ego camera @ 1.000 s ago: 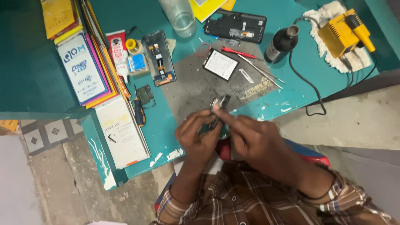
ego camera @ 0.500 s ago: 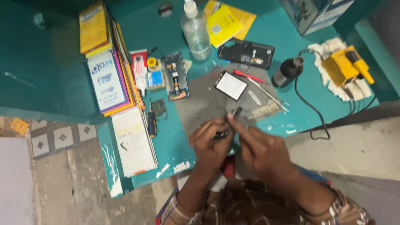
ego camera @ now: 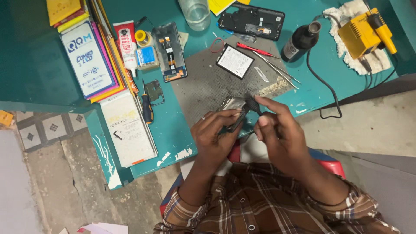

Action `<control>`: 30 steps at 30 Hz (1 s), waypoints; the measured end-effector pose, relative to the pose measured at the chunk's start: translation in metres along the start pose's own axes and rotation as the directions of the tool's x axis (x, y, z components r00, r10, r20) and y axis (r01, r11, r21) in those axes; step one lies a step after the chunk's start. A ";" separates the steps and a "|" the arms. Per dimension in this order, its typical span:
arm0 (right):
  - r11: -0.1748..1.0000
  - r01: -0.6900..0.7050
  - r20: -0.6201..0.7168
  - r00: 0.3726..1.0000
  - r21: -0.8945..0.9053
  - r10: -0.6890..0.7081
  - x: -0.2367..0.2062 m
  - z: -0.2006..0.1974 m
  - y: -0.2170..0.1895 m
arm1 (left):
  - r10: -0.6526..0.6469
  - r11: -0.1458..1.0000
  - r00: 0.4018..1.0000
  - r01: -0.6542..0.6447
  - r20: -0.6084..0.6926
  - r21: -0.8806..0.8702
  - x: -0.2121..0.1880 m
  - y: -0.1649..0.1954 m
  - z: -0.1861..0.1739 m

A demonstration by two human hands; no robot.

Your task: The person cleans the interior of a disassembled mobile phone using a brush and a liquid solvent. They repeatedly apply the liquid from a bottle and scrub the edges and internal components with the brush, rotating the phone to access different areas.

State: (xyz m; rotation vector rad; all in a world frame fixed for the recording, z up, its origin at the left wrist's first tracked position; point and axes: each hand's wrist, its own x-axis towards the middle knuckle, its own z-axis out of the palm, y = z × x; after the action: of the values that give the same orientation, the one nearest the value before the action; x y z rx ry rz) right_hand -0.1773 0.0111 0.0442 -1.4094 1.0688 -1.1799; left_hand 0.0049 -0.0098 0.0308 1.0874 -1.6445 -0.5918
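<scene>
My left hand (ego camera: 214, 134) grips a small phone part (ego camera: 231, 104) with a shiny metal face, held just above the near edge of the grey work mat (ego camera: 203, 84). My right hand (ego camera: 277, 130) pinches a thin black tool (ego camera: 253, 105) whose tip touches that part. Both hands sit close together over the front edge of the teal table (ego camera: 173, 134). A flat phone battery (ego camera: 235, 61) lies on the mat beyond my hands.
An open phone frame (ego camera: 170, 52), a glue tube (ego camera: 126, 41), stacked flat boxes (ego camera: 86, 56) and a blue-handled screwdriver (ego camera: 147, 108) lie left. Farther back are a black phone housing (ego camera: 251, 21), red screwdriver (ego camera: 255, 50), tweezers (ego camera: 277, 69), dark bottle (ego camera: 301, 41), clear bottle (ego camera: 195, 12) and yellow tool (ego camera: 364, 32).
The camera has moved closer and shifted. My hands stay together on the small part, with the right hand's tool still at it.
</scene>
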 end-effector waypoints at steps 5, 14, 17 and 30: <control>0.961 0.054 0.042 0.998 -0.272 -0.044 0.000 0.007 -0.009 | 0.019 0.999 1.000 -0.019 0.001 0.037 -0.002 -0.005 0.002; 0.869 0.048 0.070 0.997 -0.492 -0.015 0.017 0.007 -0.020 | 0.064 0.998 0.997 -0.063 -0.049 0.002 -0.002 -0.006 0.006; 0.859 0.106 0.070 0.994 -0.502 -0.082 0.014 0.006 -0.023 | -0.001 1.000 1.000 0.001 -0.027 0.026 0.000 -0.005 0.005; 0.756 0.134 0.129 0.989 -0.640 -0.066 0.015 -0.001 -0.033 | 0.009 0.999 0.999 -0.008 -0.036 0.034 0.000 -0.002 0.006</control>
State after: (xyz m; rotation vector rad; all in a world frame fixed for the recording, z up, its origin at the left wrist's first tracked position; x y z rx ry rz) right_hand -0.1746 0.0008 0.0788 -2.0603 1.4242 -0.8152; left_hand 0.0004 -0.0112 0.0271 1.1087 -1.6322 -0.5374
